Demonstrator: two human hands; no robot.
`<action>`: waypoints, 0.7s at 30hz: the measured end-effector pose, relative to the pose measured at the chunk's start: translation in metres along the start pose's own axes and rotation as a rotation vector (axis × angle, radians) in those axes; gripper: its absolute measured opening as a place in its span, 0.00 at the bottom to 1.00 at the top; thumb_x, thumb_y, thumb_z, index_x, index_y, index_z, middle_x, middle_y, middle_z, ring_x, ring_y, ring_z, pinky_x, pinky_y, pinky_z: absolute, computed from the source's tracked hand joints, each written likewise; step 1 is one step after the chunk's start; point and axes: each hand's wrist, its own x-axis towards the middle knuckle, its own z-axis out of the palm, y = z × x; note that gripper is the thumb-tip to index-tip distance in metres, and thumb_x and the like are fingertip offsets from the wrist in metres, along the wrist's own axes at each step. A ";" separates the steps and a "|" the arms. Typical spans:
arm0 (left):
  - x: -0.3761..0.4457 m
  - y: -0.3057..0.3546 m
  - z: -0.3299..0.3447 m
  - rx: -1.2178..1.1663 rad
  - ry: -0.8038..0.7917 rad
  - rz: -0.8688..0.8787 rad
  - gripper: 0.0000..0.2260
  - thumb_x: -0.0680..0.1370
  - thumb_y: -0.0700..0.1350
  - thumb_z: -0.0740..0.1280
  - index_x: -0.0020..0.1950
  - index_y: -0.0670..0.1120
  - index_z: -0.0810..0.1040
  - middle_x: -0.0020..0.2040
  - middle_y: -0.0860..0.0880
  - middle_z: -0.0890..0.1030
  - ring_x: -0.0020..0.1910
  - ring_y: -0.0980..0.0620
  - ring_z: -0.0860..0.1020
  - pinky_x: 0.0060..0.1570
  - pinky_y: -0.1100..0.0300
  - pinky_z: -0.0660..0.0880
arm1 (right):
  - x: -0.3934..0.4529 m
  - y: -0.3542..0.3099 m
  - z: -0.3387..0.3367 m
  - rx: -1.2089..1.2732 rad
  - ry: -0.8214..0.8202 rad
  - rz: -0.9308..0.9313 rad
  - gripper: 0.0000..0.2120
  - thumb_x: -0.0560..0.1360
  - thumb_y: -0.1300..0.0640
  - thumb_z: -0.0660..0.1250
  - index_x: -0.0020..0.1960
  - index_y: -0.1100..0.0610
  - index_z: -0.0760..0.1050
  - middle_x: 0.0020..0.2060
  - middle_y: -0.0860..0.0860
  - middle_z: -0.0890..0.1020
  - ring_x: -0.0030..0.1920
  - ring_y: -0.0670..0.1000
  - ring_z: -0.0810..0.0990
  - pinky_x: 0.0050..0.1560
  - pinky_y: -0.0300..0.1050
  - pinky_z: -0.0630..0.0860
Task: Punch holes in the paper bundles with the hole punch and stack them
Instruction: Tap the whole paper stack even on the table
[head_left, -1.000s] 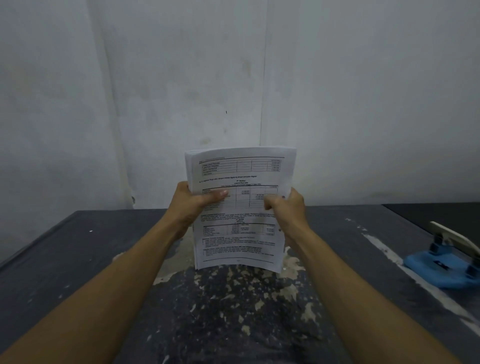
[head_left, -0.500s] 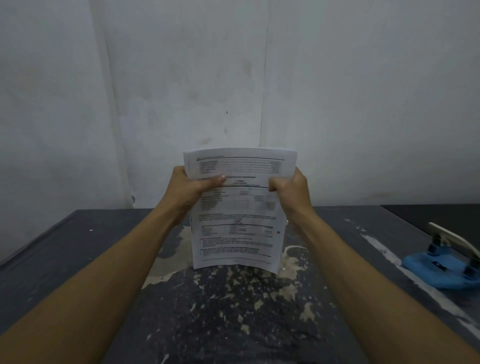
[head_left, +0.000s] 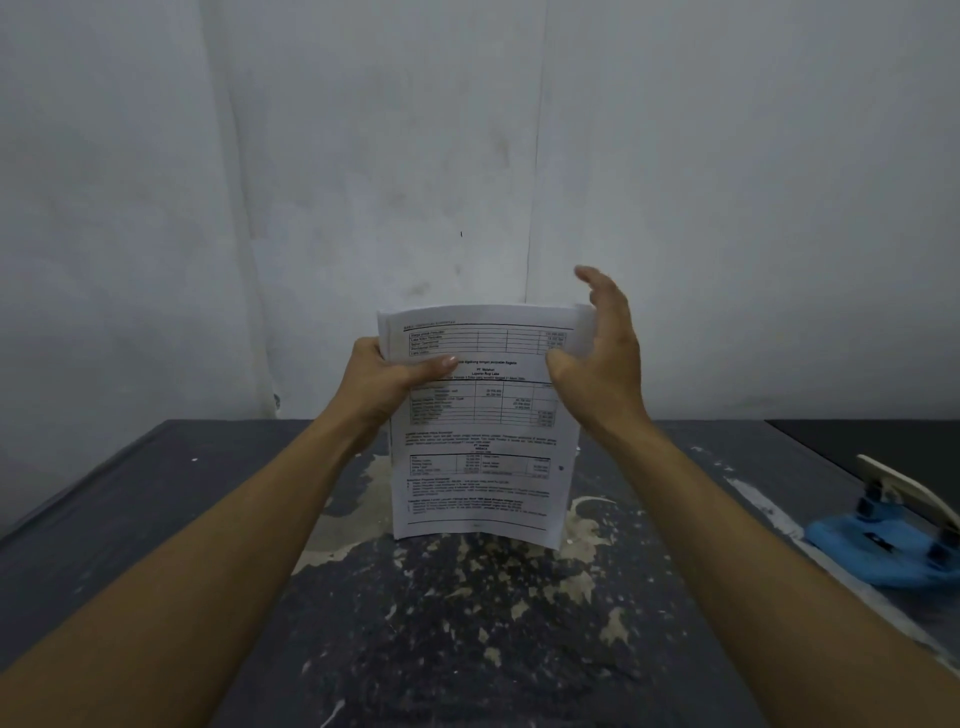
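Note:
A bundle of printed white paper stands upright on its bottom edge on the dark table, in the middle of the view. My left hand grips its upper left side, thumb across the front page. My right hand is at the upper right corner, fingers spread and lifted above the top edge, thumb touching the front of the page. A blue hole punch with a pale lever sits on the table at the far right, apart from both hands.
The table's surface is dark grey with worn, pale chipped patches in the middle. A white wall rises directly behind the table. A darker surface adjoins the table at the back right.
My right hand has let go of its grip on the bundle's right side and opened, its fingers rising above the top corner. The left hand keeps hold; the bundle stays upright.

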 end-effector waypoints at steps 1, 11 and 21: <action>-0.001 -0.001 0.000 0.002 0.000 -0.006 0.12 0.70 0.40 0.77 0.52 0.43 0.85 0.47 0.48 0.87 0.45 0.51 0.86 0.39 0.62 0.81 | -0.002 0.000 0.000 0.073 0.000 0.058 0.38 0.70 0.67 0.68 0.75 0.46 0.59 0.71 0.47 0.67 0.68 0.48 0.70 0.64 0.46 0.75; -0.019 -0.029 -0.002 -0.021 0.012 -0.072 0.12 0.70 0.40 0.78 0.54 0.42 0.85 0.49 0.46 0.87 0.49 0.48 0.86 0.45 0.58 0.82 | -0.044 0.028 0.022 0.311 -0.078 0.532 0.12 0.69 0.72 0.63 0.37 0.55 0.73 0.34 0.48 0.79 0.35 0.47 0.77 0.30 0.36 0.74; -0.011 -0.030 0.001 0.017 0.123 -0.018 0.11 0.72 0.41 0.77 0.53 0.40 0.85 0.47 0.46 0.87 0.45 0.49 0.86 0.42 0.57 0.83 | -0.036 0.035 0.029 0.321 -0.059 0.495 0.08 0.74 0.69 0.65 0.47 0.58 0.79 0.44 0.54 0.85 0.43 0.53 0.84 0.41 0.46 0.84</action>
